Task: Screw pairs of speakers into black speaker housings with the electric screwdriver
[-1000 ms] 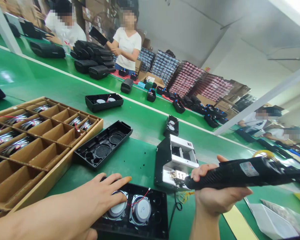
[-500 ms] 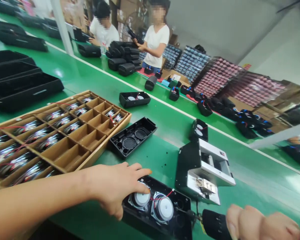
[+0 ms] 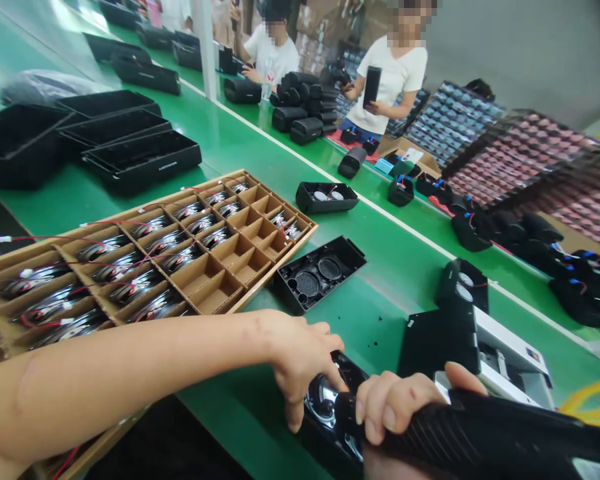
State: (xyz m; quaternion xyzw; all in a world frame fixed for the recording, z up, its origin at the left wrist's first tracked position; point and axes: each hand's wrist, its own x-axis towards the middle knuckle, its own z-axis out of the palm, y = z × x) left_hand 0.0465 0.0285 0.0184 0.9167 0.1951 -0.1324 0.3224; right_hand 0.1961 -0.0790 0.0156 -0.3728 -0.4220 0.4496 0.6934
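In the head view, my right hand (image 3: 395, 403) is wrapped around a black electric screwdriver (image 3: 460, 433), whose front end points left over a black speaker housing (image 3: 347, 363). My left hand (image 3: 305, 360) grips that housing at its left end, thumb down the near side and fingers across toward the far edge. A round silver speaker driver (image 3: 323, 400) shows in the housing beneath my fingers. The screwdriver and my right hand hide much of the housing, and the screwdriver's tip is out of sight.
A divided cardboard tray (image 3: 307, 230) holds several speaker drivers. Behind my hands lies another black housing (image 3: 320, 273). A black-and-white machine (image 3: 440, 343) stands at right. More housings (image 3: 145, 160) sit at far left. Two co-workers in white work across the green table (image 3: 250, 160).
My right hand has brought the screwdriver left and over the housing, covering a driver that showed before. My left hand stays on the housing. The view has turned left; one co-worker now holds a dark case upright.
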